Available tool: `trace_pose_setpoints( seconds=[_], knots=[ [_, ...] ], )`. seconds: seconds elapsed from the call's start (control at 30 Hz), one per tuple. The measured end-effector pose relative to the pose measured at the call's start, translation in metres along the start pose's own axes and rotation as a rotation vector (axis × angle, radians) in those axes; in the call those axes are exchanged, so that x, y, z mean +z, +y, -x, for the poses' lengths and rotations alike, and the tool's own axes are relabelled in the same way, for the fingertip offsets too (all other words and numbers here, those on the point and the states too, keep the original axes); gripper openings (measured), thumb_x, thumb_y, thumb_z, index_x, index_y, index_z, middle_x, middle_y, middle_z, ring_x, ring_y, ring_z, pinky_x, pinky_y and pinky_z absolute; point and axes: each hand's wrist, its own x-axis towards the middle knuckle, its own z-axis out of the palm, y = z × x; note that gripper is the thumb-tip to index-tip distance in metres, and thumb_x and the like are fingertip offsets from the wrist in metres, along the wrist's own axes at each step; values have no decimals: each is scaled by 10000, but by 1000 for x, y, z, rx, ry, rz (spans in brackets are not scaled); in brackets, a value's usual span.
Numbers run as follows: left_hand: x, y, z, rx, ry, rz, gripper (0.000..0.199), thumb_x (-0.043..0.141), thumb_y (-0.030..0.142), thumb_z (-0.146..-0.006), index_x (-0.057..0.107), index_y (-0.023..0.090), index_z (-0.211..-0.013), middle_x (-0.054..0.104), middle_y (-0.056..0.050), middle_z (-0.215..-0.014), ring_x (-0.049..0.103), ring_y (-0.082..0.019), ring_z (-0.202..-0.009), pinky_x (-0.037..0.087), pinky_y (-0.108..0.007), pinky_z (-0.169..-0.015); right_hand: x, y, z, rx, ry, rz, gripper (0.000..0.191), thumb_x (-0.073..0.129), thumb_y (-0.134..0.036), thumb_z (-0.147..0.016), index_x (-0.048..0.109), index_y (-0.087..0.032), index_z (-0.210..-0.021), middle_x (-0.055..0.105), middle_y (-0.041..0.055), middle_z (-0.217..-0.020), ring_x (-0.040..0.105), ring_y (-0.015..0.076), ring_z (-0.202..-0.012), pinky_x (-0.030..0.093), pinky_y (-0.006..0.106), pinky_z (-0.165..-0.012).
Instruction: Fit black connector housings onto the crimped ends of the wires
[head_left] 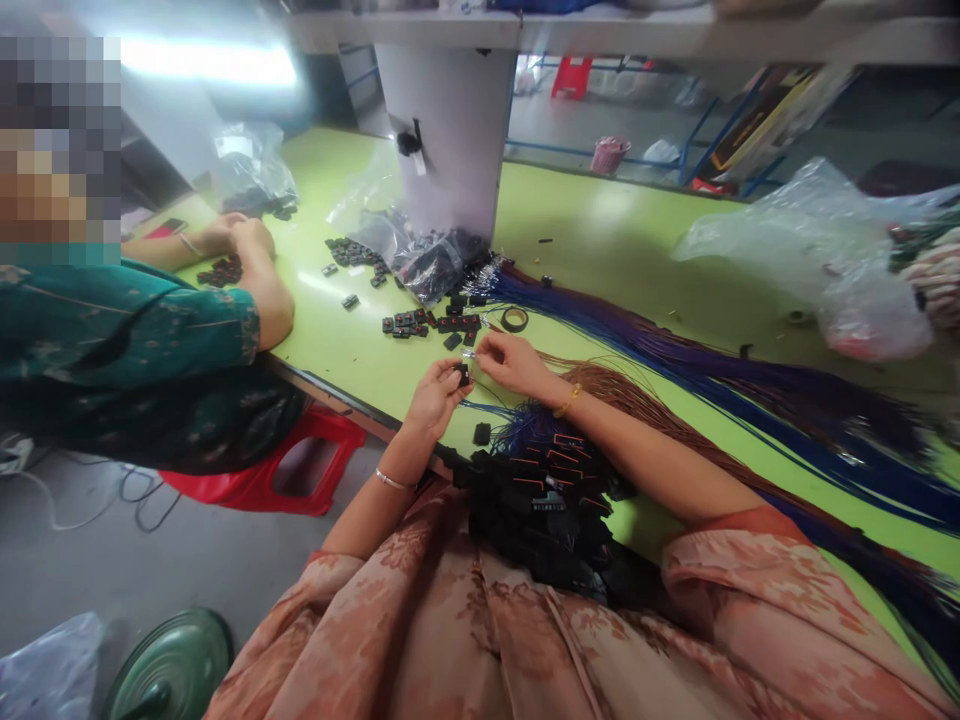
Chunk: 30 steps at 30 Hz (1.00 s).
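Note:
My left hand (433, 402) is closed on a small black plastic connector housing (463, 375), pinched between thumb and fingertips. Close beside it, my right hand (516, 363) pinches a thin wire with a shiny metal terminal (469, 353) at its tip. Whether the terminal touches the housing is unclear. Just beyond both hands lie several black housings with red marks (409, 323) and a roll of dark tape (514, 319). Below my right forearm, a heap of black connectors with orange wires (555, 465) rests at the table edge, against my lap.
Long bundles of blue and brown wires (637, 345) stretch rightward across the green table (592, 205). A plastic bag of black parts (435, 265) stands by the white post (457, 130). At left, a co-worker (142, 330) sits on a red stool (319, 460). Another clear bag (817, 240) lies right.

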Motion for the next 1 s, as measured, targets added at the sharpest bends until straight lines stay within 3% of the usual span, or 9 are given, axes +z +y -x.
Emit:
trace_pose_setpoints(
  seconds=[0.1, 0.33, 0.67, 1.0],
  knots=[
    [1, -1, -2, -25, -14, 58, 167, 614, 71, -782, 566, 160, -916, 630, -12, -821, 611, -91, -756, 502, -248, -782, 2, -6, 6, -2, 5, -72, 121, 515, -246, -781, 573, -158, -722, 530, -22, -619, 427, 97, -564, 302, 220, -555],
    [5, -2, -2, -52, -22, 130, 149, 556, 41, -808, 560, 150, -909, 627, -20, -796, 616, -90, -753, 500, -231, -769, 4, -10, 14, 49, -20, -1, 154, 535, -247, -760, 558, -160, -635, 530, -23, -571, 397, 93, -540, 246, 234, -542],
    [6, -3, 1, 7, -19, 69, 191, 663, 85, -757, 563, 159, -902, 630, 0, -803, 616, -84, -755, 503, -239, -785, 6, -13, 15, 85, -44, 25, 152, 537, -253, -753, 577, -160, -639, 552, -13, -580, 402, 100, -548, 239, 236, -540],
    [9, -9, -1, 22, 47, -46, 231, 741, 127, -684, 586, 148, -855, 644, 7, -721, 601, -79, -645, 491, -213, -657, 4, -7, 18, -55, -89, 98, 133, 501, -227, -802, 588, -159, -728, 600, 24, -664, 457, 124, -602, 289, 241, -589]
  ],
)
